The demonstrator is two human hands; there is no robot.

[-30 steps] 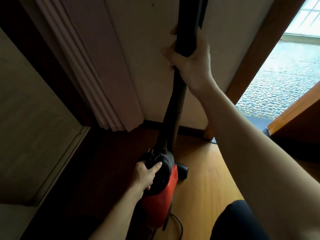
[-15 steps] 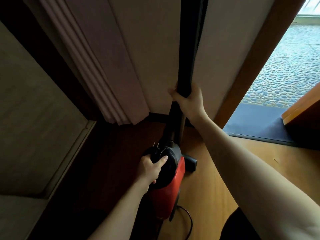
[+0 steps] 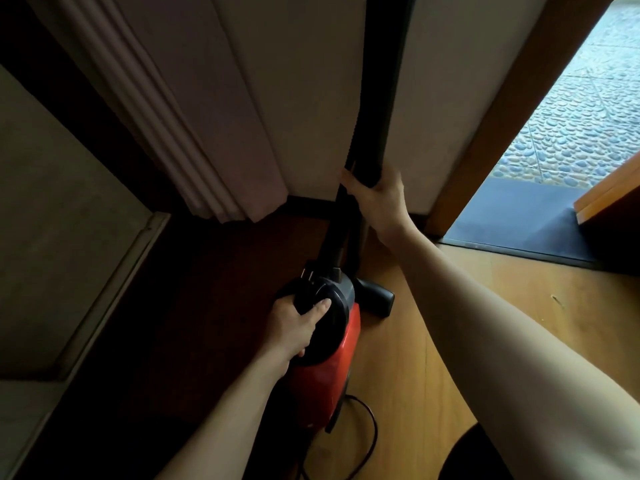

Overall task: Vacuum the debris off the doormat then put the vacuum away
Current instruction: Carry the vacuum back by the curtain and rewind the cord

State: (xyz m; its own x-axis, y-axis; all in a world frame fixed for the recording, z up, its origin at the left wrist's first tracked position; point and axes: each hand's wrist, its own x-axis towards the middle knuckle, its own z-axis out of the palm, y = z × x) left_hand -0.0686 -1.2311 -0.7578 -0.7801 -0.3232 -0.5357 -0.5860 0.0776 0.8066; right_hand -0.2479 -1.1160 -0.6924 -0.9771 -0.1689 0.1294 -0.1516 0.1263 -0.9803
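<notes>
Looks like the person is well into the "put it away" half. The pale wall [image 3: 311,98] fills the far side of the view, and the wooden floor [image 3: 433,341] runs from there to the near edge. The dark doormat [image 3: 512,216] is off at the far right in the doorway, well apart from the machine. No debris stands out on it, though it's shaded and only partly in view, so that's a guess, not a sure thing.

The red vacuum [image 3: 332,368] stands on the floor near the wall, in the corner by the door frame, with its black tube [image 3: 384,81] running straight up against the wall and out of the top of the view. The right hand [image 3: 377,199] is wrapped around the tube low down, and the left hand [image 3: 294,323] grips the round black cap on the body, thumb lying across it.

The cord [image 3: 372,431] loops loose on the floor at the near side. Probably all that's left: settle it upright, let go, maybe tidy that cord.
</notes>
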